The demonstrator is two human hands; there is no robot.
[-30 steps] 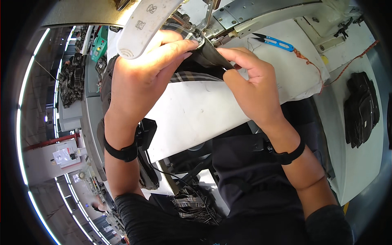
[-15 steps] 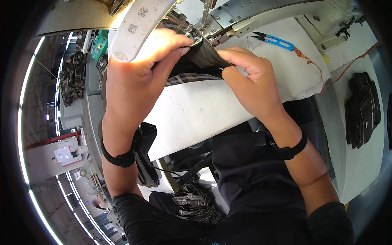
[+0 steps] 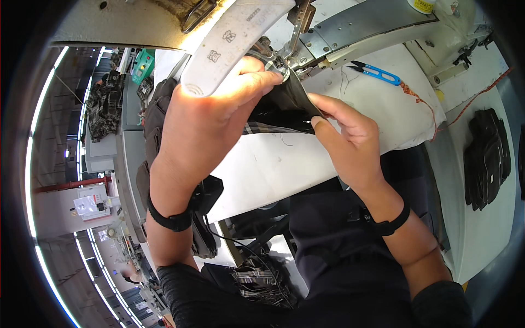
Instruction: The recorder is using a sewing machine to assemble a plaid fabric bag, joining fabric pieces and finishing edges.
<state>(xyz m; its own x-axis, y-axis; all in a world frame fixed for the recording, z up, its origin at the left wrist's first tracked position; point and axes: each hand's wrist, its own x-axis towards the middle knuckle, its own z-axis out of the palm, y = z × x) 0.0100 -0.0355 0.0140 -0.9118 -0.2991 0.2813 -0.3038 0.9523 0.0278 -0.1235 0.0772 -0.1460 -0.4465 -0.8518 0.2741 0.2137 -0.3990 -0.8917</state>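
Observation:
A dark piece of cloth (image 3: 290, 98) with a plaid lower layer lies under the head of a sewing machine (image 3: 377, 27). My left hand (image 3: 219, 104) is closed on the cloth's left part, its fingertips right beside the presser foot (image 3: 280, 68). Part of that hand is hidden behind the white lamp arm (image 3: 235, 38), and bright light falls on it. My right hand (image 3: 350, 131) pinches the cloth's right edge between thumb and fingers. The needle itself I cannot make out.
Blue thread snips (image 3: 377, 74) with an orange cord lie on the white machine bed (image 3: 273, 164), right of the cloth. A stack of dark pieces (image 3: 488, 158) rests on the right-hand table. Plaid cloth (image 3: 260, 279) is heaped below. More garments (image 3: 106, 104) stand at the far left.
The view has shifted, so machine and snips appear lower and further right. My left hand has its fingers bent more at the presser foot; both hands keep hold of the cloth.

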